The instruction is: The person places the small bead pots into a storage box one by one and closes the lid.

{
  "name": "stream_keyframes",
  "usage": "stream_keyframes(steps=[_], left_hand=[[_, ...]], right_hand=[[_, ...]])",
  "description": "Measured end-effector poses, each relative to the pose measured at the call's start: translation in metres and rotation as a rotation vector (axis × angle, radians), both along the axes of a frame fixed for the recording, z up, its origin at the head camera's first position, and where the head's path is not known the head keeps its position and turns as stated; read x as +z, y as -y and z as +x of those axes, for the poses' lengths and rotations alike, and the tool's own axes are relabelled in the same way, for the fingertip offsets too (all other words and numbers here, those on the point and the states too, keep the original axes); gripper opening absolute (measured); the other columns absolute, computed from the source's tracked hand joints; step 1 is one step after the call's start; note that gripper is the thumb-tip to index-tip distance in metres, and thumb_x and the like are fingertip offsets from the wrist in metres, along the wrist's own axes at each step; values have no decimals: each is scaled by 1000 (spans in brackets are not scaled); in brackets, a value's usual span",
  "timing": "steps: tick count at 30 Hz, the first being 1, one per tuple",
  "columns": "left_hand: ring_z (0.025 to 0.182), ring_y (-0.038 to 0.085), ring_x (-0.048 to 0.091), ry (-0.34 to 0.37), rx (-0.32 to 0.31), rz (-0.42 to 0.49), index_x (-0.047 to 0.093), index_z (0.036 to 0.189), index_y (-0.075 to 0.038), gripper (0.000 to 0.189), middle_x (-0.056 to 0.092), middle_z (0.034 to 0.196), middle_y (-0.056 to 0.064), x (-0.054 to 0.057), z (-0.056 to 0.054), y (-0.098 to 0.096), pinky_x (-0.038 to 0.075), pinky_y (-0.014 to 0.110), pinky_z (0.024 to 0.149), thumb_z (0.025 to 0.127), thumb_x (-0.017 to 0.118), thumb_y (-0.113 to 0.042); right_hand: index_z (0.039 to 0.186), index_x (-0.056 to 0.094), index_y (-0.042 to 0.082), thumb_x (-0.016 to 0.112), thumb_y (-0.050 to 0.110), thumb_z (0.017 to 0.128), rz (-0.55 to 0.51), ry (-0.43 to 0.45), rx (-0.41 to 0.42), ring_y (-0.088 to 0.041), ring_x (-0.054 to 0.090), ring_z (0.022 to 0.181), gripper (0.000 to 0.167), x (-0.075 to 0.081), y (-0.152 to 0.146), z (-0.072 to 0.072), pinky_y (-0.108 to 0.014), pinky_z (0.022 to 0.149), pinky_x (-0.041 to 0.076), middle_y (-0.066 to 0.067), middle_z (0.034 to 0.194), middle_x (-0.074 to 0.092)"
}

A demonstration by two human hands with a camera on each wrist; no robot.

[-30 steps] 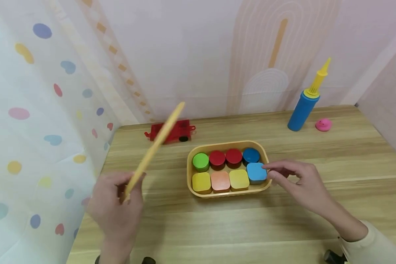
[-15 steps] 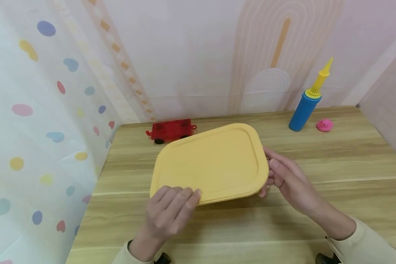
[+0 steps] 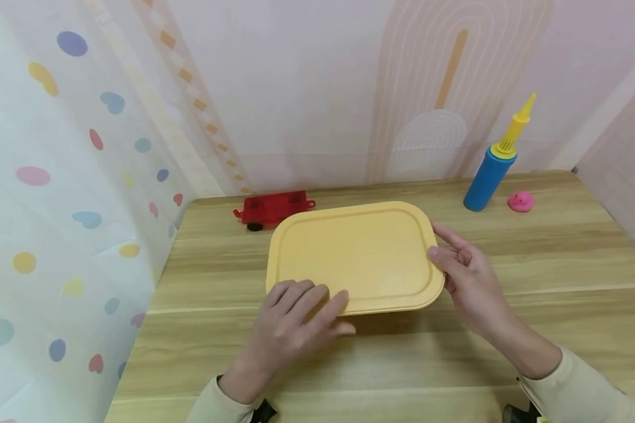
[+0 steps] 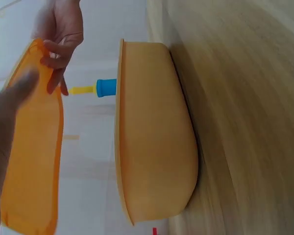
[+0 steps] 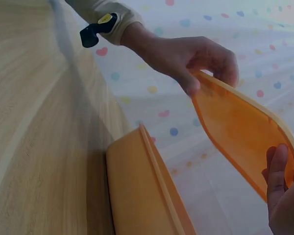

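Note:
A yellow lid is held above a yellow box, which the lid hides in the head view. At the lid's right end, my right hand pinches it, thumb on top and fingers beneath. My left hand rests its fingers on the near left edge; its thumb sticks out clear of that edge, blurred. From the right wrist, a gap shows between the raised lid and the box's rim. The box stands on the wooden table, its contents out of sight.
A red toy wagon sits behind the lid to the left. Toward the back right are a blue and yellow hand pump and a pink toy duck. Patterned cloth hangs behind the wooden table.
The left hand brought the lid from the left over the box of coloured blocks. The right hand moved off the blocks and took the lid's right end. Then the lid levelled and the left thumb came away.

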State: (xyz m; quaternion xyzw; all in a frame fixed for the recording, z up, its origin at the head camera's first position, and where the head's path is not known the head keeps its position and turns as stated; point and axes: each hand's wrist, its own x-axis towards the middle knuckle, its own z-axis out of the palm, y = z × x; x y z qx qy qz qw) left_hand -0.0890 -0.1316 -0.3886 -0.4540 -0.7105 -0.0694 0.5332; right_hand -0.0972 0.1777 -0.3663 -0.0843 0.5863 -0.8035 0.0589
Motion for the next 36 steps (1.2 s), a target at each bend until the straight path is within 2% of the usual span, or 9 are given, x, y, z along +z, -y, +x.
stream_keyframes(steps=[3,5,8,11,13,17,23,29,36], left_hand=[[106,33,65,235,39,116,69,135,-6,65,69,120,16,-4,2,2,52,45,87,114,46,-63],[126,40,59,465,81,237,61,148,-2,73,62,141,23,-8,6,4,49,55,99,114,41,-64],[154,41,41,861,149,435,40,168,-4,73,41,170,21,-11,12,6,39,67,121,117,41,-56],[167,35,24,1190,121,623,19,178,-8,70,23,183,13,-12,16,8,26,61,135,120,43,-39],[170,28,20,1317,74,713,13,179,-9,68,19,184,7,-13,16,9,21,45,139,121,43,-29],[168,24,25,1374,-40,794,11,178,-7,69,20,184,4,-14,16,9,25,20,133,120,46,-20],[165,28,33,1325,-130,812,16,177,-3,71,27,182,9,-20,13,8,32,18,130,116,52,-11],[169,26,23,1345,-107,807,14,179,-13,77,22,184,5,-30,11,9,21,15,133,115,55,-15],[172,28,7,1404,-134,819,0,179,-12,84,4,187,5,-47,14,0,11,14,133,115,53,-21]], right_hand=[[171,26,-8,52,2,116,-3,-1,-42,-11,80,85,61,-1,-3,-2,-23,74,68,-4,100,83],[171,27,-6,54,2,116,2,-2,-59,-11,79,84,62,-2,-5,-3,-23,74,67,-4,97,83],[172,28,-5,54,2,116,13,-2,-71,-11,79,84,62,-4,-6,-4,-23,74,67,-4,95,83],[172,29,-4,54,2,116,26,6,-82,-10,78,84,62,-6,-6,-4,-22,75,67,-3,96,83],[172,32,-2,56,4,116,35,15,-100,-10,78,85,61,-7,-5,-4,-22,75,67,-3,95,82],[163,51,2,61,6,114,27,18,-207,-11,78,86,50,-10,-4,-5,-24,74,68,-3,99,82],[141,76,7,71,4,109,49,1,-391,-8,78,87,33,-19,-3,-7,-22,69,68,0,107,83],[149,66,-5,69,11,111,229,-19,-395,-2,76,102,41,-31,-5,-3,-18,79,66,15,125,79],[154,65,4,60,14,116,418,-91,-380,-6,60,128,39,-37,-3,2,-9,97,53,12,138,67]])
